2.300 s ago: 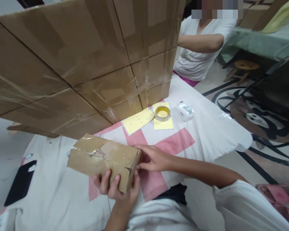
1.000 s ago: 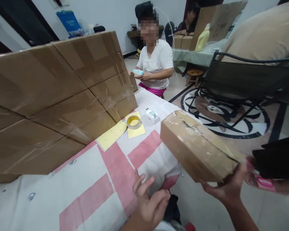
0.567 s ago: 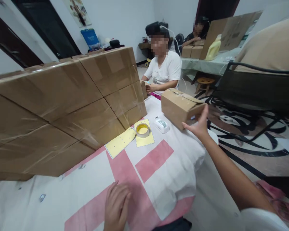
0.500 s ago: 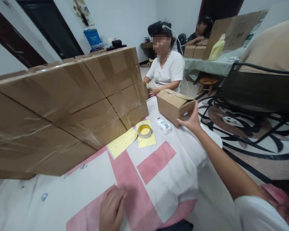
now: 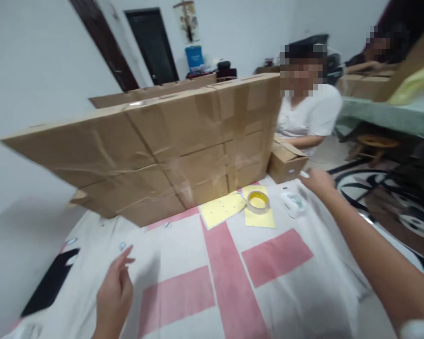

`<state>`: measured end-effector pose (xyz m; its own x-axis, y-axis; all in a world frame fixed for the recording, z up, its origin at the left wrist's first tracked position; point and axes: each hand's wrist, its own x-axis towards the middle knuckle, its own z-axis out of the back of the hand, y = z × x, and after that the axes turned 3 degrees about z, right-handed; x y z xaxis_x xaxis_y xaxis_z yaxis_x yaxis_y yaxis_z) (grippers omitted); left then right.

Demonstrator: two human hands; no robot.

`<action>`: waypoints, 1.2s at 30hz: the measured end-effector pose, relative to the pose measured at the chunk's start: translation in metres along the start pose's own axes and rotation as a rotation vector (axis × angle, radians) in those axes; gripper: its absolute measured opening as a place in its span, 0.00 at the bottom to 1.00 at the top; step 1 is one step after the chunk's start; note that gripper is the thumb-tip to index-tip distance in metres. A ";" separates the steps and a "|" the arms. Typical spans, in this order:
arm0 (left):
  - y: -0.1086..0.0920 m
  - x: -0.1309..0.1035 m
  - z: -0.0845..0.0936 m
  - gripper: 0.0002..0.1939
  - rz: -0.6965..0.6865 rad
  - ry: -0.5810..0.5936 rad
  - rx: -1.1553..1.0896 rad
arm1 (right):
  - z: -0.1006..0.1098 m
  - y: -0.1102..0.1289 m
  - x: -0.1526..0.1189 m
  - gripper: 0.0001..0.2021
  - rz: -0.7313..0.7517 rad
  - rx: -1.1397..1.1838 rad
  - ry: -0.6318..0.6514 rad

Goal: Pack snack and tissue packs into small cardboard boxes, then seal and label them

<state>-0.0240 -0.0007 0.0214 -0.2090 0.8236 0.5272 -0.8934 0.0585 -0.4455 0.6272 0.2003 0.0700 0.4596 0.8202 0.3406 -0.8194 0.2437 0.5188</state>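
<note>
My left hand [image 5: 116,289] is above the cloth-covered table [image 5: 183,256] at the lower left, fingers apart and holding nothing. My right hand [image 5: 318,181] is just beside the small cardboard box [image 5: 288,162], fingers partly spread, with a narrow gap between hand and box. That box sits against the right end of a wall of stacked cartons [image 5: 183,155]. In front of the cartons lie a roll of tape [image 5: 257,201] and a white device [image 5: 294,203], which is blurred.
A person in a white shirt [image 5: 313,110] sits behind the small box. Another person [image 5: 367,59] is at a green-covered table [image 5: 385,115] at the back right. A wooden stool [image 5: 378,141] stands below that table. A black shape [image 5: 51,282] is on the cloth at left.
The view has turned left. My right hand has come off the small box, which now rests against the carton stack. My left hand has moved left and its fingers have spread.
</note>
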 end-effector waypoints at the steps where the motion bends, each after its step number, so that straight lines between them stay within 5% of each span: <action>1: 0.011 0.014 0.008 0.22 0.056 -0.065 -0.031 | 0.006 0.009 -0.005 0.10 -0.003 -0.046 0.015; 5: 0.057 0.085 0.030 0.24 0.284 -0.198 -0.008 | 0.001 0.057 -0.042 0.10 0.196 -0.124 0.043; 9: 0.102 0.167 0.026 0.30 0.270 -0.190 0.048 | -0.044 0.131 -0.111 0.10 0.562 0.064 0.234; 13: 0.130 0.238 0.011 0.29 0.232 -0.061 0.092 | -0.095 0.226 -0.194 0.16 0.867 0.154 0.507; 16: 0.147 0.266 0.007 0.14 0.289 0.022 0.116 | -0.123 0.291 -0.240 0.15 1.116 0.173 0.623; 19: 0.165 0.265 0.010 0.10 0.366 0.005 0.135 | -0.141 0.339 -0.271 0.13 1.255 0.217 0.663; 22: 0.178 0.248 0.017 0.12 0.397 -0.046 0.136 | -0.153 0.381 -0.297 0.11 1.235 0.371 0.765; 25: 0.181 0.233 0.019 0.13 0.369 -0.086 0.115 | -0.172 0.436 -0.326 0.04 1.045 0.606 0.910; 27: 0.180 0.227 0.017 0.14 0.364 -0.137 0.107 | -0.193 0.481 -0.342 0.12 0.866 0.703 0.945; 32: 0.186 0.227 0.009 0.17 0.365 -0.211 0.064 | -0.259 0.592 -0.348 0.35 0.532 0.699 0.776; 36: 0.201 0.234 0.002 0.21 0.343 -0.192 -0.003 | -0.300 0.636 -0.331 0.41 0.313 0.703 0.651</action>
<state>-0.2534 0.2024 0.0564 -0.5662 0.6752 0.4729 -0.7574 -0.1998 -0.6216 -0.1489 0.2394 0.0521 -0.1906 0.9693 0.1556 -0.3866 -0.2198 0.8957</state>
